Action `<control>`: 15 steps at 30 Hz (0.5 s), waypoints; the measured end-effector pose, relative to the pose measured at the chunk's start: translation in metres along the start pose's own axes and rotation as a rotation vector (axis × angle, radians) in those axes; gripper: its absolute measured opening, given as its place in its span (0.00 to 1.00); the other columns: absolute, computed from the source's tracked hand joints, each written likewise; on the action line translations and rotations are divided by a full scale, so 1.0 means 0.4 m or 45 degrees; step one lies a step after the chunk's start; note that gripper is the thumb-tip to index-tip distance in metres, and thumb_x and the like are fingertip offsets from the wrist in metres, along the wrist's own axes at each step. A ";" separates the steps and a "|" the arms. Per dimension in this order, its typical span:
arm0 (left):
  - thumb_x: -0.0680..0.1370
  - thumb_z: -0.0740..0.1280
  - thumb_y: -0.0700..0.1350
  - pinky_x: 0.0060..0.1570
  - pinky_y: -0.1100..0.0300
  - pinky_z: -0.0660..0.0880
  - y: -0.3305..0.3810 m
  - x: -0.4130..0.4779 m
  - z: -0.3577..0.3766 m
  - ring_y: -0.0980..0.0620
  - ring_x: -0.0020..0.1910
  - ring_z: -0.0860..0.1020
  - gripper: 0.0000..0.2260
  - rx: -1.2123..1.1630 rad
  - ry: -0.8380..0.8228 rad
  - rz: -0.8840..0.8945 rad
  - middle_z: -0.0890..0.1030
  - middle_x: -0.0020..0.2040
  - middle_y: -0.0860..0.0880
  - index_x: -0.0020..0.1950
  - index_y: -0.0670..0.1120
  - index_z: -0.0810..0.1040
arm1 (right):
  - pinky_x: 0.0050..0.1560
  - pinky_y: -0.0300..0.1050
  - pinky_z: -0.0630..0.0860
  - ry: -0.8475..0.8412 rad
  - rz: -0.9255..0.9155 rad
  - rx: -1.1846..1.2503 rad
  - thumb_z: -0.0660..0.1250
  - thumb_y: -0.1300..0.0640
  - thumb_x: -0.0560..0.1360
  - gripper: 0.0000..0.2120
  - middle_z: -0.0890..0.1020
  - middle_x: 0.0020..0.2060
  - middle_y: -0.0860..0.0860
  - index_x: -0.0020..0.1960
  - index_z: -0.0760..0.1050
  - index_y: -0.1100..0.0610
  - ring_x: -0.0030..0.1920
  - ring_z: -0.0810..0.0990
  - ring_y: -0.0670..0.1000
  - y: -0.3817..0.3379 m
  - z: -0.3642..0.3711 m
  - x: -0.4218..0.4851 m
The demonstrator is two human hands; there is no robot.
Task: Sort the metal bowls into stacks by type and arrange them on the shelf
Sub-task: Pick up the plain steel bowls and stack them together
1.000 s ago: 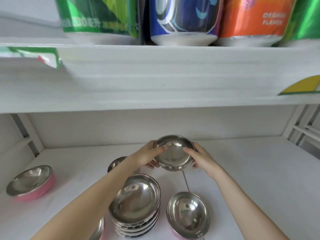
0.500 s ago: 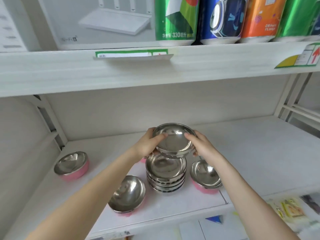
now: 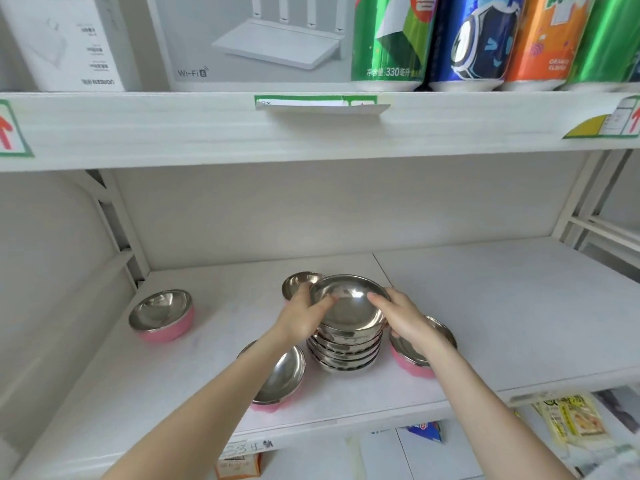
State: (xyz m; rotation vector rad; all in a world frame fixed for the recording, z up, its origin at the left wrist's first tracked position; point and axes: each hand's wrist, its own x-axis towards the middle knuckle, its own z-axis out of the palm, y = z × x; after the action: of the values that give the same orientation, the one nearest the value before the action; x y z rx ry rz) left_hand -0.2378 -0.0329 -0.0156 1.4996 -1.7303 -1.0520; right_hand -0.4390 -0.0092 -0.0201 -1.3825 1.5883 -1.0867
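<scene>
The top metal bowl (image 3: 349,304) sat on the stack of plain steel bowls (image 3: 344,351) near the middle of the white shelf (image 3: 485,306), held at its rim from both sides. The left hand (image 3: 304,315) had its grip closed on the bowl's left edge, the thumb lying over the rim into the hollow, and the right hand (image 3: 401,315) gripped the right edge in the same way, its fingers curled down the outer wall. Whether the bowl had fully settled into the one beneath it could not be told. Just left of the stack and nearer, a pink-bottomed bowl (image 3: 280,375) lay tilted under the left forearm; another pink-bottomed bowl on the right (image 3: 415,358) stood just beside the stack, partly hidden by the right wrist. A small steel bowl (image 3: 299,282) showed behind the left hand, farther back. Well apart at far left stood a third pink bowl (image 3: 162,315). On the upper shelf stood drink cans (image 3: 467,39) and a router box (image 3: 259,39).
</scene>
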 end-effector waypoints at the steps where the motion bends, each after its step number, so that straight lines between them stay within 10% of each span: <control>1: 0.75 0.64 0.61 0.55 0.49 0.74 -0.004 0.002 0.004 0.43 0.59 0.76 0.31 0.005 0.000 -0.006 0.75 0.63 0.48 0.74 0.49 0.61 | 0.29 0.32 0.63 0.003 0.010 -0.011 0.63 0.48 0.78 0.08 0.78 0.37 0.42 0.51 0.77 0.50 0.31 0.72 0.38 0.006 0.001 0.001; 6: 0.76 0.64 0.61 0.61 0.51 0.72 -0.017 0.014 0.010 0.46 0.61 0.74 0.27 0.051 0.022 0.020 0.76 0.63 0.48 0.70 0.50 0.67 | 0.34 0.39 0.69 -0.006 0.026 -0.104 0.63 0.50 0.78 0.13 0.79 0.37 0.47 0.53 0.79 0.58 0.36 0.76 0.43 0.019 0.001 0.004; 10: 0.75 0.64 0.62 0.62 0.49 0.72 -0.020 0.009 0.009 0.45 0.64 0.72 0.32 0.058 0.040 0.012 0.73 0.68 0.47 0.75 0.48 0.62 | 0.59 0.51 0.76 -0.048 -0.026 -0.170 0.63 0.52 0.78 0.14 0.83 0.52 0.53 0.58 0.78 0.59 0.53 0.81 0.51 0.017 -0.003 0.000; 15: 0.75 0.64 0.62 0.61 0.43 0.74 -0.020 -0.015 -0.006 0.43 0.65 0.72 0.34 0.069 0.030 0.039 0.70 0.71 0.46 0.75 0.48 0.60 | 0.58 0.47 0.71 0.044 -0.040 -0.370 0.62 0.49 0.78 0.18 0.78 0.59 0.59 0.61 0.75 0.60 0.60 0.76 0.57 0.011 0.001 -0.012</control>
State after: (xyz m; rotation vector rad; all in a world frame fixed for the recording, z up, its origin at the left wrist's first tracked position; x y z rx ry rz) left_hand -0.2307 -0.0278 -0.0208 1.5077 -1.7724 -0.9756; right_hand -0.4396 -0.0042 -0.0242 -1.5888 1.8098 -0.9278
